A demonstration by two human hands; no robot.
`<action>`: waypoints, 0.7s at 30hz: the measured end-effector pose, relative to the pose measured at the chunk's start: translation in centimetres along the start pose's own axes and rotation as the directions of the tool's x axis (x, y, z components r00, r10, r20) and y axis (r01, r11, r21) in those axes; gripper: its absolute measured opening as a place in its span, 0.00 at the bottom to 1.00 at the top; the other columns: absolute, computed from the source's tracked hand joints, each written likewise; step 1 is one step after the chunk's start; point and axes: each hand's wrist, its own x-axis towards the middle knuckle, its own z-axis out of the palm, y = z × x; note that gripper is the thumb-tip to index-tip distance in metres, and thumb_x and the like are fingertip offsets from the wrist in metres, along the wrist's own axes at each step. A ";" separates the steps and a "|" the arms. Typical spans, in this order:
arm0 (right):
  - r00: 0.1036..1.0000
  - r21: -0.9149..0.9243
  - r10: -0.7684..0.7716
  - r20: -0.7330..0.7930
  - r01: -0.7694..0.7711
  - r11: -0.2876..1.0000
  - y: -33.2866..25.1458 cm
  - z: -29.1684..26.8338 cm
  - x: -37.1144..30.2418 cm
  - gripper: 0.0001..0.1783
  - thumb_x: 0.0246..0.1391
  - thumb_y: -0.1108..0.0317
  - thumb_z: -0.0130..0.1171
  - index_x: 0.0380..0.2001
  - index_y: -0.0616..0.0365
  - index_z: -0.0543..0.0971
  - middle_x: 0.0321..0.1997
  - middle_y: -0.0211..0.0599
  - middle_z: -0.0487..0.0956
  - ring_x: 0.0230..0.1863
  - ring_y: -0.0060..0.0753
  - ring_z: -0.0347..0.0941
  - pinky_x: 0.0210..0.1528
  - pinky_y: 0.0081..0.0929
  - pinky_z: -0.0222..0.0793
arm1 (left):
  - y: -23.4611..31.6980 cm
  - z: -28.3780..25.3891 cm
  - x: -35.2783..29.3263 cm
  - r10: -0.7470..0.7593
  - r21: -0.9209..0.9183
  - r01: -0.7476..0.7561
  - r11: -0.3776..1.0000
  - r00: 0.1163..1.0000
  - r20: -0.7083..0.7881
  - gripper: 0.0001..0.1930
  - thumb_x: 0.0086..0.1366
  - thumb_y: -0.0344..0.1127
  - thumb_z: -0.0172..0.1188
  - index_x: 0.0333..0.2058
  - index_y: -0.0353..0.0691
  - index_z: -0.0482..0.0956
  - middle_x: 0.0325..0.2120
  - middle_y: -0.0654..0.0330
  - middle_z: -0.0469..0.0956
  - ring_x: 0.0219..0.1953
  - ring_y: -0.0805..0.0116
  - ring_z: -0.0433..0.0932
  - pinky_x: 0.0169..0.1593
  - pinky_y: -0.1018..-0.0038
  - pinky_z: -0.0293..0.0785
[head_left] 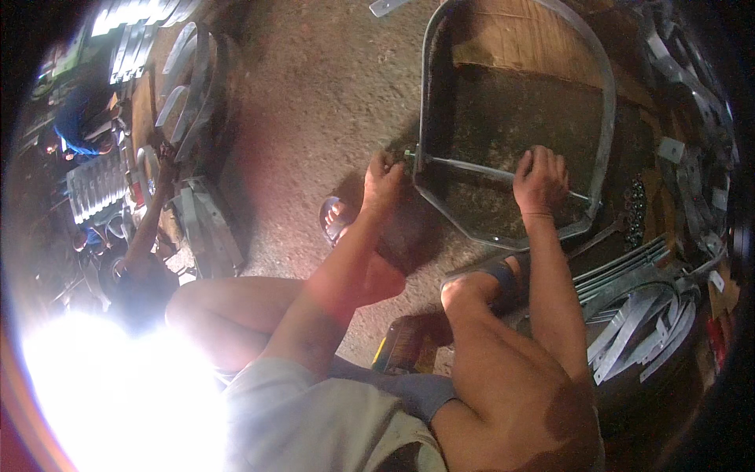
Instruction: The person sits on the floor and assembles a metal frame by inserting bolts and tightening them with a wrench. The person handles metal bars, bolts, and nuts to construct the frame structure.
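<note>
we look down on a rough brown floor (299, 94); between one and two o'clock is a big grey metal frame (609, 94), rounded at its far end and narrowing toward our feet; whether it lies quite flat, we cannot tell; at one o'clock a brown board (519, 39) shows through its opening; a thin metal rod (472, 167) crosses the frame's near part, running from near the centre out toward two or three o'clock; at four o'clock we see loose flat metal strips (637, 330) in a heap, and at nine o'clock more curved grey pieces (208, 224), with a co-worker's arm (145, 232) reaching just beside them; our right sandal (503, 275) is just below the frame; our right hand (541, 181), between two and three o'clock, has its fingers curled over the rod, though we cannot tell if they close round it; our left hand (383, 185), just above the centre, has its fingers drawn in narrow at the rod's left end, beside the frame's edge; what they pinch, we cannot tell
</note>
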 end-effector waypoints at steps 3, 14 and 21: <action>1.000 0.011 -0.013 -0.016 0.013 1.000 -0.3 0.0 0.1 0.08 0.59 0.62 0.55 0.36 0.52 0.77 0.39 0.35 0.78 0.44 0.45 0.73 0.45 0.46 0.70 | -0.7 -0.1 1.0 0.056 0.088 -0.053 0.995 0.998 -0.032 0.17 0.62 0.38 0.63 0.44 0.35 0.71 0.33 0.53 0.76 0.36 0.61 0.76 0.42 0.66 0.74; 1.000 0.023 0.010 -0.011 -0.010 1.000 -0.3 -0.2 0.1 0.07 0.58 0.62 0.55 0.35 0.51 0.76 0.37 0.34 0.77 0.42 0.44 0.72 0.44 0.45 0.69 | -1.7 -0.7 1.1 0.098 0.110 -0.100 0.989 0.995 0.019 0.13 0.58 0.29 0.61 0.42 0.40 0.72 0.33 0.62 0.74 0.35 0.72 0.73 0.37 0.73 0.71; 1.000 0.039 0.015 0.003 -0.015 0.999 -0.8 -0.1 0.2 0.07 0.57 0.62 0.56 0.35 0.51 0.77 0.37 0.33 0.77 0.42 0.44 0.73 0.43 0.45 0.69 | -3.9 -1.4 2.2 0.193 0.124 -0.193 0.973 0.981 0.011 0.22 0.60 0.42 0.67 0.46 0.36 0.72 0.34 0.51 0.78 0.38 0.64 0.79 0.39 0.65 0.76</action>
